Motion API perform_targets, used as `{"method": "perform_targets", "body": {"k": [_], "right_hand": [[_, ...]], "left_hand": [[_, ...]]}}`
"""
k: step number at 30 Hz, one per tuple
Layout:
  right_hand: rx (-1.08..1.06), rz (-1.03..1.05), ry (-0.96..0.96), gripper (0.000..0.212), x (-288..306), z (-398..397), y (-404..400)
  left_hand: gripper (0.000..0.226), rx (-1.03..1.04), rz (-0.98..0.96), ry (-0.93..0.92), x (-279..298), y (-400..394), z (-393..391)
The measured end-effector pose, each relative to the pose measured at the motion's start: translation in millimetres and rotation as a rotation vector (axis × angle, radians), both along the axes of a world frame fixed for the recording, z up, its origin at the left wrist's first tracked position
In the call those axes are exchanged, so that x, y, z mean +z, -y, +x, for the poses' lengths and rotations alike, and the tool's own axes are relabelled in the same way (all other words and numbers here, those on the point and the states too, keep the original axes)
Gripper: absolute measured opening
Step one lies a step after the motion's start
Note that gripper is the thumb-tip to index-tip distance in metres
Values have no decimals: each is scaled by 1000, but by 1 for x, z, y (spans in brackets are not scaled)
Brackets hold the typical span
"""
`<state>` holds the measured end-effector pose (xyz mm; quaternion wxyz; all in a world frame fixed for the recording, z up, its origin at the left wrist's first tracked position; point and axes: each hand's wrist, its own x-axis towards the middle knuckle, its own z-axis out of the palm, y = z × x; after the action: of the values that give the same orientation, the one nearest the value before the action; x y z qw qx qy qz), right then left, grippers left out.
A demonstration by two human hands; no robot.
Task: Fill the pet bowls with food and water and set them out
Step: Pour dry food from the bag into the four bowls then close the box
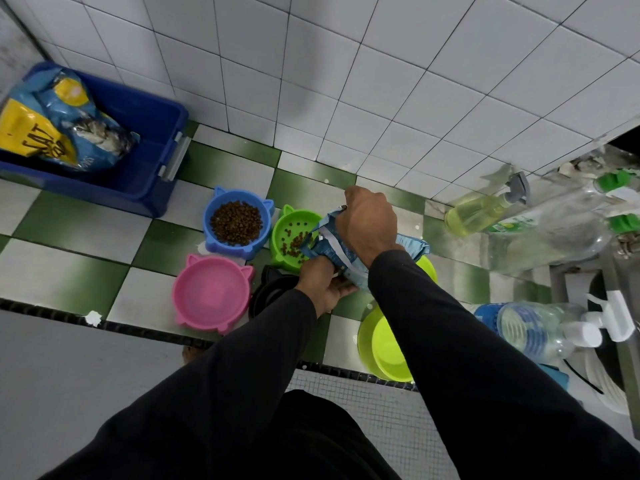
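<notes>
A small blue food bag (332,251) is tipped with its mouth over the green cat-ear bowl (289,225), and kibble lies in that bowl. My right hand (369,226) grips the bag's upper end. My left hand (323,284) holds the bag from underneath. The blue cat-ear bowl (237,221) to the left is full of kibble. A pink cat-ear bowl (213,294) in front holds no food. A black bowl (268,289) sits partly hidden under my left arm. Two lime bowls (386,344) lie at the right, one behind my right arm.
A blue plastic bin (152,143) at the back left holds a large blue and yellow cat food bag (59,129). Clear bottles, a spray bottle (481,211) and a water bottle (530,327) lie at the right. A white tiled wall rises behind the bowls.
</notes>
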<state>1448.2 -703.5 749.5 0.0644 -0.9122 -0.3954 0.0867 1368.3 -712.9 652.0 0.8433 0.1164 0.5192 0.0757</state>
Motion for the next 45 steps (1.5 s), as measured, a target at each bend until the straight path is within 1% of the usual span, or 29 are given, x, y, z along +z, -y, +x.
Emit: {"method": "perform_targets", "body": {"k": [6, 19, 29, 34, 41, 45], "right_hand": [[3, 7, -4, 11, -2, 1, -1], [0, 33, 3, 17, -7, 4, -4], [16, 39, 4, 20, -9, 3, -7], [25, 41, 2, 23, -11, 1, -8], [40, 40, 15, 21, -11, 1, -8], [19, 48, 6, 22, -15, 2, -8]], "left_hand": [[35, -15, 8, -15, 0, -1, 0], [35, 17, 9, 16, -3, -4, 1], [24, 39, 1, 50, -16, -5, 3], [29, 47, 1, 48, -13, -7, 1], [32, 46, 7, 27, -12, -9, 0], [36, 56, 4, 18, -13, -9, 0]]}}
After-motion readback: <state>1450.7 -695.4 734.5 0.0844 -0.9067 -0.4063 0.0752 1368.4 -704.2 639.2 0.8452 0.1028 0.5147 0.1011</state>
